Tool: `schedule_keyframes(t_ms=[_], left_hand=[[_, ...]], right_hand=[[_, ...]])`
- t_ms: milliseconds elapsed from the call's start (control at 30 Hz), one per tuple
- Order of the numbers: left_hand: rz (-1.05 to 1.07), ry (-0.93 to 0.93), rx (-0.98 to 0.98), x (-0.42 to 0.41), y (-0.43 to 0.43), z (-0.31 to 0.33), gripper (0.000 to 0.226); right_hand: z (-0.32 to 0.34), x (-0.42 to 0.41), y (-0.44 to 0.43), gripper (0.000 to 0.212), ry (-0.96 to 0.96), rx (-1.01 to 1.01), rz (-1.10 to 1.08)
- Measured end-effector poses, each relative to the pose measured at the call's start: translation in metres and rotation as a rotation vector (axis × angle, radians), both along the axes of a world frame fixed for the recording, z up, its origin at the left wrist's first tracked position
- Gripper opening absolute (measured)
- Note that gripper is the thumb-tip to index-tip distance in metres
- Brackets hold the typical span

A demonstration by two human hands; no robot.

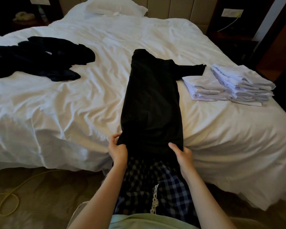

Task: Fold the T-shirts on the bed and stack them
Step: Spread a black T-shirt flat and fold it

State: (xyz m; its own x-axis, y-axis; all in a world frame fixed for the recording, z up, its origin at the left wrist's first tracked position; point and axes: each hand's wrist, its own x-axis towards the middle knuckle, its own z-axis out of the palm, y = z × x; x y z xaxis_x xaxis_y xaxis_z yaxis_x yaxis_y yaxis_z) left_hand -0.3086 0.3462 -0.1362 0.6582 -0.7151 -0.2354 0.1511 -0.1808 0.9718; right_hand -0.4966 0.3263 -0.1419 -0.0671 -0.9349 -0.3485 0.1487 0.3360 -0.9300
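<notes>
On the left of the bed (73, 100) lies a messy heap of dark shirts (38, 57). You cannot tell how many are in it, because they are bunched up and very dark; it looks like more than one.

In the middle lies one black T-shirt (151, 96). It is a long, narrow strip that runs away from you, with one sleeve sticking out to the right. Its near end hangs over the edge of the bed, and that is where you hold it. Your left hand (117, 150) pinches the near left corner, fingers closed on the cloth. Your right hand (182, 154) grips the near right corner, thumb on top.

On the right sit two stacks of folded white shirts (229, 85), side by side and touching. The black sleeve tip lies just beside the nearer stack.

What could go wrong? If you lift the near end fast, the loose sleeve may flop out and spoil the fold. If one hand pulls harder, the strip may twist and the edges will not line up. The sleeve could also drag against the white stack and push it crooked.

Count: one black T-shirt in hand, one dark heap, two white stacks, one pillow (116, 5).
</notes>
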Motion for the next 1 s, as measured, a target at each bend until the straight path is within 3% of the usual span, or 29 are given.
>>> schedule_keyframes(t_ms=[67,300,433,567,700,833,967,1000], left_hand=[[0.064,0.01,-0.018,0.0,0.006,-0.004,0.04],[0.055,-0.03,0.009,0.007,0.017,-0.016,0.049],[0.063,-0.088,-0.003,0.007,0.025,-0.014,0.041],[-0.139,-0.209,0.053,0.017,0.03,-0.022,0.041],[-0.285,-0.382,0.158,0.03,0.036,-0.024,0.031],[-0.204,-0.268,0.168,0.033,0.04,-0.023,0.029],[-0.129,-0.044,0.164,0.03,0.031,-0.016,0.007],[-0.119,-0.007,0.179,0.029,0.026,-0.014,0.018]], right_hand=[[0.001,-0.002,0.001,0.013,-0.058,-0.033,-0.076],[-0.015,0.002,0.006,0.001,0.147,0.073,-0.154],[-0.014,0.001,0.006,0.013,0.095,0.033,-0.175],[-0.01,-0.004,0.001,0.033,-0.062,0.01,-0.068],[-0.011,-0.003,-0.002,0.019,-0.029,0.069,-0.04],[-0.013,0.0,-0.001,0.029,-0.026,0.07,-0.175],[-0.014,0.003,0.001,0.033,-0.023,0.055,-0.173],[-0.016,0.003,0.0,0.033,-0.011,0.058,-0.18]])
